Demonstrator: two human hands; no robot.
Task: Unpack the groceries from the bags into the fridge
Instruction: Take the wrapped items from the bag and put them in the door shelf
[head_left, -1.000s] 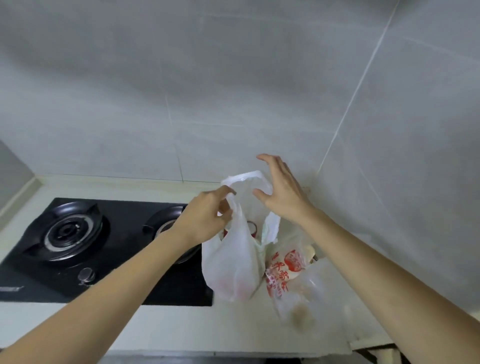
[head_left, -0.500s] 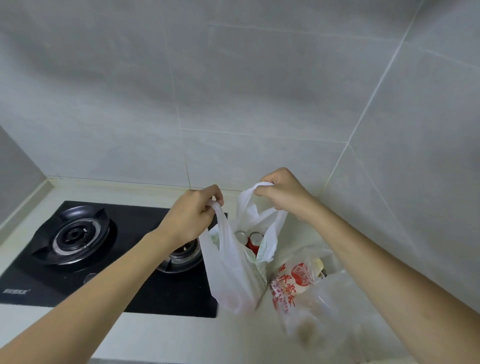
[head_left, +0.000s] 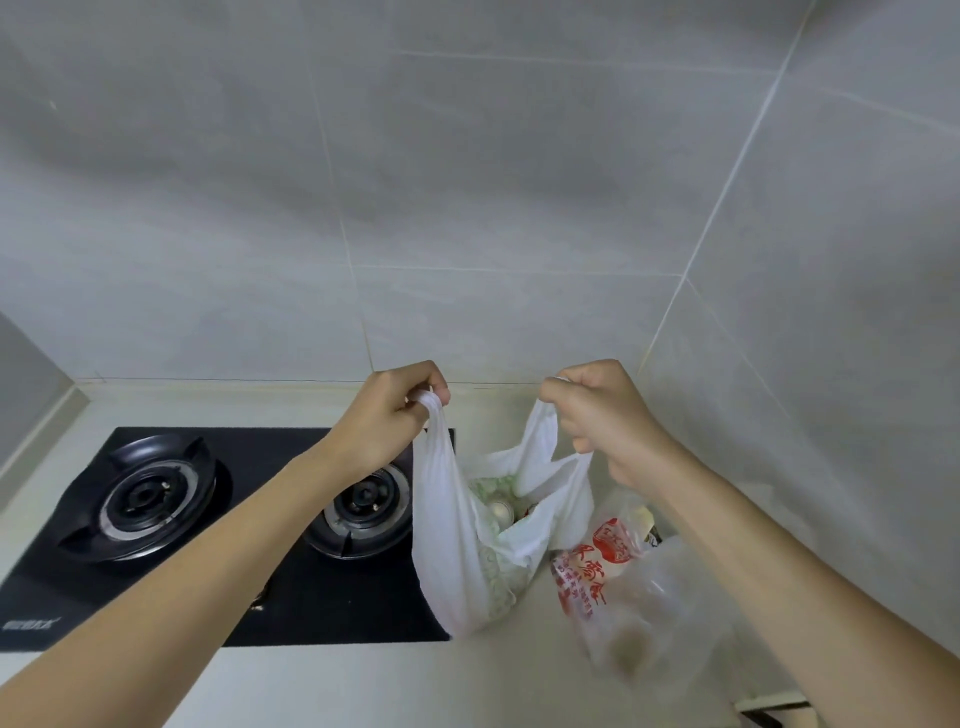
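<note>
Two handles, one per fist: our left hand (head_left: 387, 415) curls tight round the left loop of the thin white plastic bag (head_left: 467, 566), our right hand (head_left: 605, 415) grips the right loop, mouth pulled open between them. Bag stands on the pale desk (head_left: 332, 686), its left side over the edge of the black glass gas hob (head_left: 218, 525). Inside we make out can tops and something pale green. Film is soft, limp, likely slippery; cans would add weight. We judge the handles the safest hold. Just beside it lies a clear plastic bag with red print (head_left: 613, 582).
</note>
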